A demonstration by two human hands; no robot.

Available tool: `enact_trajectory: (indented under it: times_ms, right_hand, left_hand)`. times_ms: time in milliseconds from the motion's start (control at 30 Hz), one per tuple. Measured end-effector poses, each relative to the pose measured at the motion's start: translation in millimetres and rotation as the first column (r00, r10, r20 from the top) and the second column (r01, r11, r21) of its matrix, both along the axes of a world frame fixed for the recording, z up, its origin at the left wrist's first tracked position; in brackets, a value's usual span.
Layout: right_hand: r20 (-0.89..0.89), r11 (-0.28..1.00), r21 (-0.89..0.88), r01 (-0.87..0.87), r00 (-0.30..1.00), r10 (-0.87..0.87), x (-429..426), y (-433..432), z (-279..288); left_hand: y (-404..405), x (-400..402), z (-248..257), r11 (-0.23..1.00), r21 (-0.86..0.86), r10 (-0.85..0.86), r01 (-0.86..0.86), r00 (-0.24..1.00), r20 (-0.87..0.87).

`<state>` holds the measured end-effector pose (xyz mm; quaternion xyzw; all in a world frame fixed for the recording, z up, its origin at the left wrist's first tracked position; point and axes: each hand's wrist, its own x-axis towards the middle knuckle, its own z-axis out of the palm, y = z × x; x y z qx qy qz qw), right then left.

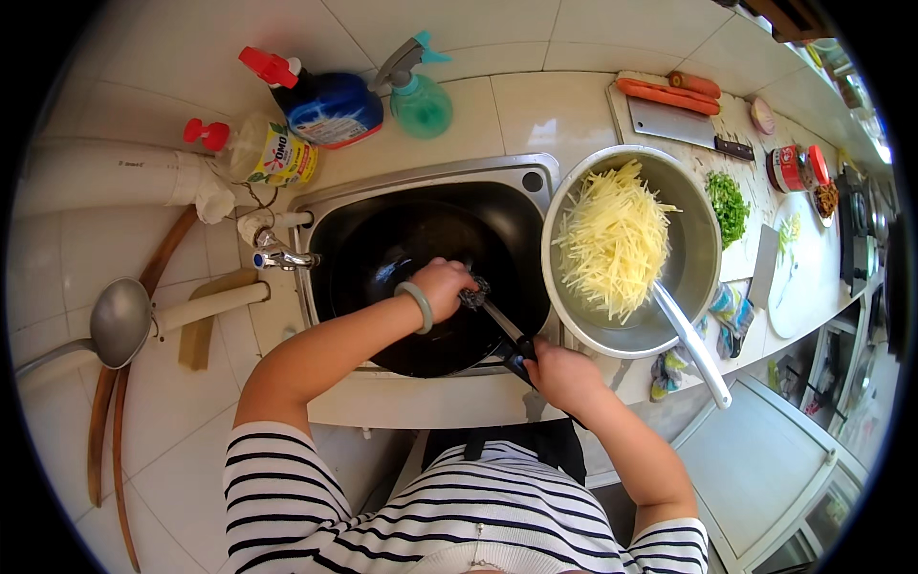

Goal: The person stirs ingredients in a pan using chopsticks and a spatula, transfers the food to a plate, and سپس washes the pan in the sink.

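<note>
A dark wok (401, 344) lies inside the sink (430, 172). My left hand (441, 287), with a pale bangle at the wrist, reaches over the wok and grips a steel wool scrubber (475, 293). The scrubber presses against a cooking utensil's metal shaft (505, 321). At the sink's front right corner, my right hand (568, 372) is closed around the utensil's black handle (529, 349). Another black part beside it seems to be the wok's handle. The utensil's head is hidden by my left hand.
On the right stands a metal pot (706, 301) holding a ladle or strainer (692, 344) under shredded potato (617, 244). A chrome faucet (283, 255) is at left; bottles (330, 107) line the back. Cleaver (670, 123), carrots (667, 95) and chopped greens (727, 208) occupy the cutting board (760, 172).
</note>
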<state>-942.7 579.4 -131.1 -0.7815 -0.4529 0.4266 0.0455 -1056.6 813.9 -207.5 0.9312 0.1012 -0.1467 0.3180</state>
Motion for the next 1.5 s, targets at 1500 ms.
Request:
enact_trajectory:
  times_ms: [1500]
  right_hand:
    - [0.127, 0.997, 0.028, -0.076, 0.989, 0.072, -8, -3, -3]
  left_hand:
    - [52, -1, -101, 0.88, -0.316, 0.283, -0.355, 0.925, -0.252]
